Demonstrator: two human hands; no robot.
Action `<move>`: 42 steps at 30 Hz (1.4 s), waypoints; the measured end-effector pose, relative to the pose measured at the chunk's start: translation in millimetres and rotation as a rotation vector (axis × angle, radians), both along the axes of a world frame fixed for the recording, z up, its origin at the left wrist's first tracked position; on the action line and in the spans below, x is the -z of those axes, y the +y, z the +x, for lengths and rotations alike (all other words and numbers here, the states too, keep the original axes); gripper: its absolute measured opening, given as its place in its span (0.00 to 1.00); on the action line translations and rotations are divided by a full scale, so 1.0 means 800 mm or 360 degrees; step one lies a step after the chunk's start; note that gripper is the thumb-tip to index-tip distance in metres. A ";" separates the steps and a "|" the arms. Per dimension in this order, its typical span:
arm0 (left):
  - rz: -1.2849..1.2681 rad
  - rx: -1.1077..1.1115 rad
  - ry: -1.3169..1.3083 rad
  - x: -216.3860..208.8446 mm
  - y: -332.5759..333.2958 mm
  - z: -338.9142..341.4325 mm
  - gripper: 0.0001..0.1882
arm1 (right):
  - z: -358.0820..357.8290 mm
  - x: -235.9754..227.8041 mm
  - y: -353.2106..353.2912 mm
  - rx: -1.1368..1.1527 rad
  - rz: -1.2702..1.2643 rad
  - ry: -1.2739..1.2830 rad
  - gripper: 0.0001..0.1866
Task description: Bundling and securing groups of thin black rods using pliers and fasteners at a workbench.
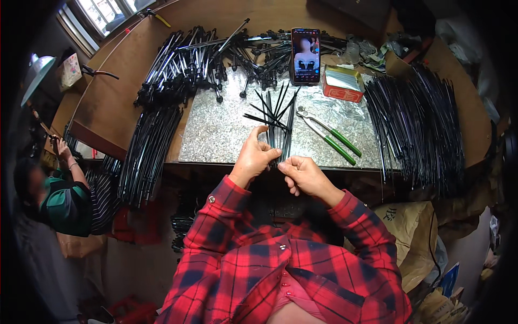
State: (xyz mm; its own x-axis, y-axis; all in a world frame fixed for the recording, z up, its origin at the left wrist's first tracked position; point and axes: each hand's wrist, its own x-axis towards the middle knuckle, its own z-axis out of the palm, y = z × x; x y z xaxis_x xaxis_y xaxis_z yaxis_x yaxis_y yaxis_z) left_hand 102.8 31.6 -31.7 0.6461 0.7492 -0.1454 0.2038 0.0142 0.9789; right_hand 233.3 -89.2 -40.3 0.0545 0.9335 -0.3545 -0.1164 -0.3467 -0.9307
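My left hand (253,157) is over the near edge of the table, forefinger stretched away from the thumb, beside several thin black rods (288,140). The thumb reaches toward my right hand (305,175), whose thumb and forefinger are pinched together at the near ends of these rods. Whatever the pinch holds is too small to make out. Beyond my fingers, more thin black rods (272,114) lie crossed over one another. To the right of them rests a pair of pliers (330,136) with green handles, jaws toward the far side.
Long black rods are bundled at the left (148,156) and right (418,129). Rods with knobbed ends (183,65) are heaped at the back. A lit phone (306,56) stands beside a red tin (343,86). Another person (65,202) works at far left.
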 end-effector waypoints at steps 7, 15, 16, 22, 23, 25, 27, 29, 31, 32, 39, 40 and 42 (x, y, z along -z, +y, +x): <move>-0.0147 -0.0026 -0.0070 0.002 -0.002 0.002 0.37 | 0.002 0.003 -0.001 0.0004 0.0047 0.0097 0.13; -0.0234 0.0028 -0.0117 0.001 -0.006 -0.004 0.35 | 0.008 0.003 -0.001 0.0053 0.0075 0.0178 0.13; -0.0232 0.0026 -0.0118 0.003 -0.008 -0.005 0.34 | 0.008 0.003 -0.001 0.0063 0.0054 0.0171 0.13; -0.0268 0.0043 -0.0161 0.004 -0.013 -0.012 0.32 | 0.009 0.002 0.001 0.0075 -0.0006 0.0203 0.14; -0.0276 0.0055 -0.0185 0.004 -0.011 -0.015 0.31 | 0.011 0.000 0.000 0.0054 -0.0018 0.0157 0.14; -0.0317 -0.0060 -0.0238 0.000 -0.010 -0.023 0.31 | 0.019 -0.007 -0.003 0.0067 -0.0023 0.0097 0.13; -0.0332 -0.0216 -0.0336 0.002 0.003 -0.040 0.30 | 0.033 -0.012 -0.006 0.0139 -0.0037 0.0055 0.13; -0.0287 -0.0224 -0.0226 0.004 0.017 -0.056 0.30 | 0.049 -0.013 -0.008 0.0203 0.0025 0.0065 0.12; -0.0312 -0.0167 -0.0284 0.010 0.016 -0.057 0.32 | 0.050 -0.017 -0.008 0.0174 0.0011 0.0026 0.12; -0.0295 -0.0152 -0.0287 0.008 0.010 -0.050 0.34 | 0.045 -0.017 -0.005 0.0154 -0.0011 -0.0001 0.12; -0.0230 -0.0168 -0.0275 0.011 -0.005 -0.030 0.40 | 0.003 -0.013 0.014 0.0031 -0.0072 -0.0022 0.14; -0.0219 -0.0153 -0.0256 0.010 -0.006 -0.030 0.39 | -0.002 -0.016 0.014 -0.0043 -0.0067 -0.0090 0.15; -0.0211 -0.0147 -0.0245 0.007 -0.010 -0.029 0.37 | -0.007 -0.013 0.017 -0.0122 -0.0073 -0.0170 0.17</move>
State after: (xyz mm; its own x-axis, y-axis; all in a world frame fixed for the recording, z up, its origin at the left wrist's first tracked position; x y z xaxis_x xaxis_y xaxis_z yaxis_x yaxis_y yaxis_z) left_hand 79.6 23.6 -36.9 0.5976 0.7874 -0.1514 0.0440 0.1563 0.9867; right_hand 227.5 -76.0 -30.0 0.0233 0.9193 -0.3930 0.0108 -0.3933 -0.9194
